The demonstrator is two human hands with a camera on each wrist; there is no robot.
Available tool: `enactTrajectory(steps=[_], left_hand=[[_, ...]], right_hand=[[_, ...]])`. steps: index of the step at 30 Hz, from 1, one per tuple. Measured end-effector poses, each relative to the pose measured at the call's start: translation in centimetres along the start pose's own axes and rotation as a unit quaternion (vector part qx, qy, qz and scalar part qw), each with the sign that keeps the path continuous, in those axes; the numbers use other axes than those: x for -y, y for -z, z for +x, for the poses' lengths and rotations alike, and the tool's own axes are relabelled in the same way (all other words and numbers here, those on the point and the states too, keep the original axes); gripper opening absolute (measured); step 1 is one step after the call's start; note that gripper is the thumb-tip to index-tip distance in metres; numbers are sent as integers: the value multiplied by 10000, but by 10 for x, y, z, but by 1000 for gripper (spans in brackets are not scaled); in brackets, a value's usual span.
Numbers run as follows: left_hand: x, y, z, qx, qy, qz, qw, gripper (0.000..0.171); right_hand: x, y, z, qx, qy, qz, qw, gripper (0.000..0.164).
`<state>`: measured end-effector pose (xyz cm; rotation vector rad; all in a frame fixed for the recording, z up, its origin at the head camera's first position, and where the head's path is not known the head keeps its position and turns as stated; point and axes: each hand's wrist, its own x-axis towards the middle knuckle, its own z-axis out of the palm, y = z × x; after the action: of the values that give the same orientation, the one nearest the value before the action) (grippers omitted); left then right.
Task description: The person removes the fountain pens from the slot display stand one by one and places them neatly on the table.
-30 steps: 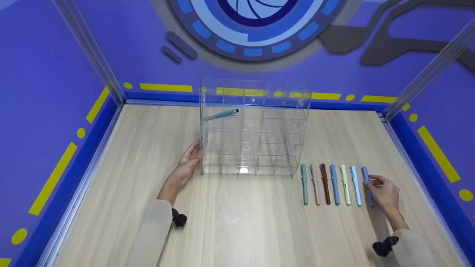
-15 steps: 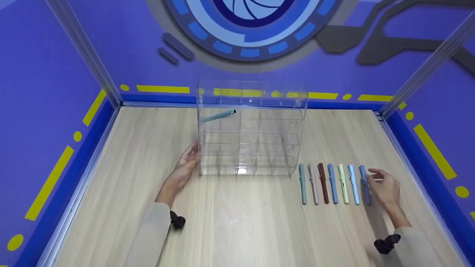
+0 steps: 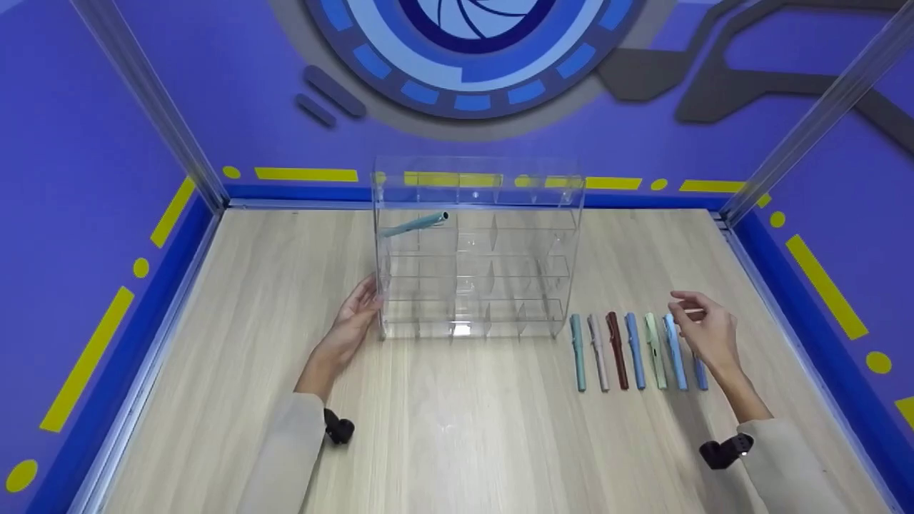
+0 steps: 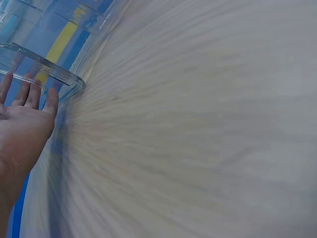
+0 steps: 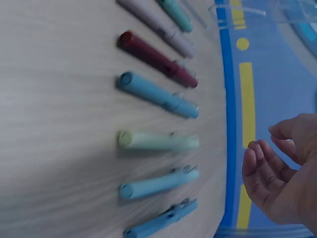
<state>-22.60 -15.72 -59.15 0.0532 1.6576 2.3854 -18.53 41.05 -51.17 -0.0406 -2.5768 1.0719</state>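
Note:
A clear acrylic rack with small compartments (image 3: 475,300) stands mid-table, and a teal pen (image 3: 416,224) lies slanted in its upper left part. My left hand (image 3: 346,328) rests its extended fingers against the rack's left side, low down. To the right lies a row of capped pens: green-teal (image 3: 578,357), greyish pink (image 3: 598,357), dark red (image 3: 617,353), blue (image 3: 635,357), pale green (image 3: 655,353), light blue (image 3: 675,357) and darker blue (image 3: 702,377). Over the row's right end hovers my right hand (image 3: 710,339), fingers loosely bent, holding nothing; it partly hides the last pen.
The wooden table (image 3: 443,428) is bounded by a purple-blue back wall (image 3: 300,135) and side walls with metal posts. A black wrist camera (image 3: 338,427) sits at the left cuff, another black camera (image 3: 727,451) at the right.
My right hand has let go of the darker blue pen at the row's end, lifted, and moved left and farther back over the row. The left hand stays at the rack; the view shifts slightly.

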Motion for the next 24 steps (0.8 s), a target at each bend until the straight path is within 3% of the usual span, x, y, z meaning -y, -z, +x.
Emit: enactTrajectory(steps=[11, 24], left_hand=[[-1, -2, 0, 89, -94, -57, 9999, 66], [0, -1, -1, 100, -62, 102, 9999, 64]], right_hand=[[32, -26, 7, 532, 173, 524, 9971, 26], [73, -58, 19, 547, 382, 1146, 9912, 26]])
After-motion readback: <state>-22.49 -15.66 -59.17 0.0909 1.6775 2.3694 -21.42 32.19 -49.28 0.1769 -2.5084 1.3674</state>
